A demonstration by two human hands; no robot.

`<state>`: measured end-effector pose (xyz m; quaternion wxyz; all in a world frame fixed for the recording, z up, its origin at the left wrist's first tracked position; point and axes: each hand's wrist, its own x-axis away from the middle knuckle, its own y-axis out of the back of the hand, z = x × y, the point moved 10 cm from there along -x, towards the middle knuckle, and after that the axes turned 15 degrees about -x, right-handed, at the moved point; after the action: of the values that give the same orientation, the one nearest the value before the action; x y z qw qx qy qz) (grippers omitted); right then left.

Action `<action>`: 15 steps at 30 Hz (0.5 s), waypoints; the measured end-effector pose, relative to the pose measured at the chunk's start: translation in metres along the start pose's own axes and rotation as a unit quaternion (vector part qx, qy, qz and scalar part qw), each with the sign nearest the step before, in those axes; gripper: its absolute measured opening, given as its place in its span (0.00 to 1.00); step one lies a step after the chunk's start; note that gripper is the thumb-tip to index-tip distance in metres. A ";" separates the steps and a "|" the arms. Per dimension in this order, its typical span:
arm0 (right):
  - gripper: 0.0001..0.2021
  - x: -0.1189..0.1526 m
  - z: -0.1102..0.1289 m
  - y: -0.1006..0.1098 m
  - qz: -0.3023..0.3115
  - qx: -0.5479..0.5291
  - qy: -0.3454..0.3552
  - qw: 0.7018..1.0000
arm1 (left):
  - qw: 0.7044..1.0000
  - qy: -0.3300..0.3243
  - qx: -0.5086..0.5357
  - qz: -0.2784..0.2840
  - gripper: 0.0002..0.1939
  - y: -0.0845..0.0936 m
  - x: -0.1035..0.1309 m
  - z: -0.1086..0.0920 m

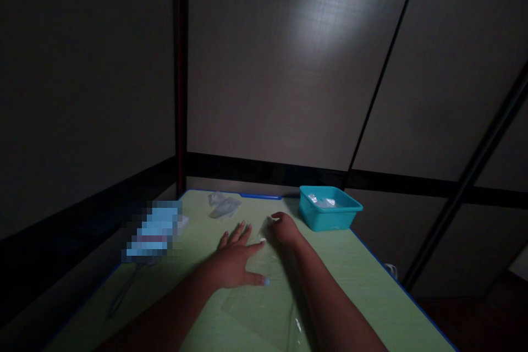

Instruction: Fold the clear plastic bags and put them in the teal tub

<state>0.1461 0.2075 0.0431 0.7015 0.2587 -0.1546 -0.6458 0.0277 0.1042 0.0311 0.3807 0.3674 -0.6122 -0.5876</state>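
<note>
Across the near middle of the green bench (350,286), between our two forearms, one clear plastic sheet (258,308) is lying flat, its outline so faint that we are finding it mainly by a few glints. We are resting the left hand (234,265) on its left side, the fingers spread wide and closing on nothing, while the right hand (285,229) is curling at the sheet's far end; we are not managing to tell whether those fingers are pinching the film or only touching it. We are judging the sheet to be very light, limp and rather slippery, likely to be creasing or sliding under a careless push, so we are favouring a pinch at a far corner with a flat palm steadying the rest. Counting, we are seeing two hands, one sheet, one teal basket (336,220) standing at the far right, and one crumpled piece of plastic (225,206) lying at the far left. Inside the basket, shiny clear plastic (328,202) is showing, but its pieces are overlapping too much for counting. One blurred-out blue item (157,231) is sitting at the left edge, with one cord (122,292) trailing nearward, and one blue bar (262,196) is running along the far edge.
</note>
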 end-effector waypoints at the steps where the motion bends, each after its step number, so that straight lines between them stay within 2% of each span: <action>1: 0.14 0.001 -0.001 -0.001 0.014 -0.047 -0.014 0.999 | 1.000 -0.001 0.000 0.002 0.46 -0.001 0.000 0.000; 4: 0.14 0.005 -0.003 -0.008 0.057 -0.170 -0.055 0.982 | 1.000 -0.002 0.003 0.003 0.47 -0.002 -0.001 0.000; 7: 0.15 0.011 -0.007 -0.012 0.081 -0.274 -0.106 0.953 | 1.000 -0.003 0.006 0.006 0.47 -0.003 -0.001 0.001; 12: 0.07 0.012 -0.017 -0.007 0.059 -0.386 -0.167 0.905 | 1.000 -0.003 0.007 0.007 0.47 -0.006 -0.002 0.002; 15: 0.03 0.014 -0.023 -0.009 0.068 -0.423 -0.213 0.878 | 1.000 -0.005 -0.004 0.004 0.47 -0.007 -0.003 0.002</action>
<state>0.1530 0.1975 0.0177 0.7365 -0.2174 -0.0292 -0.6399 0.0272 0.1077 0.0236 0.3817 0.3606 -0.6128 -0.5906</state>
